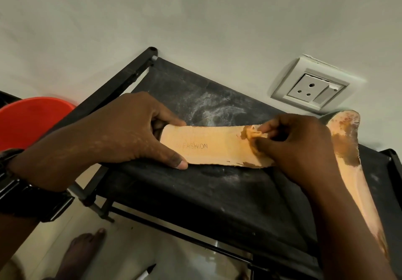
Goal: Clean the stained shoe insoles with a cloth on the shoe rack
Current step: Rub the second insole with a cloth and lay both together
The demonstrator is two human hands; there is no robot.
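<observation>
Dust [217, 107] streaked the black top of the shoe rack [195, 192], where the left hand [121, 136] gripped one end of an insole [208, 147] between thumb and curled fingers and the right hand [300, 147] pinched a small stained cloth [253, 135] against its brown-smeared end, a second insole [348, 149] just beside.

I count two insoles, centre insole [208, 147] and right insole [345, 127], two hands, left hand [121, 131] and right hand [300, 142], one cloth [253, 132], one shoe rack [195, 192], one wall socket [309, 88] and one red basin [32, 118].
</observation>
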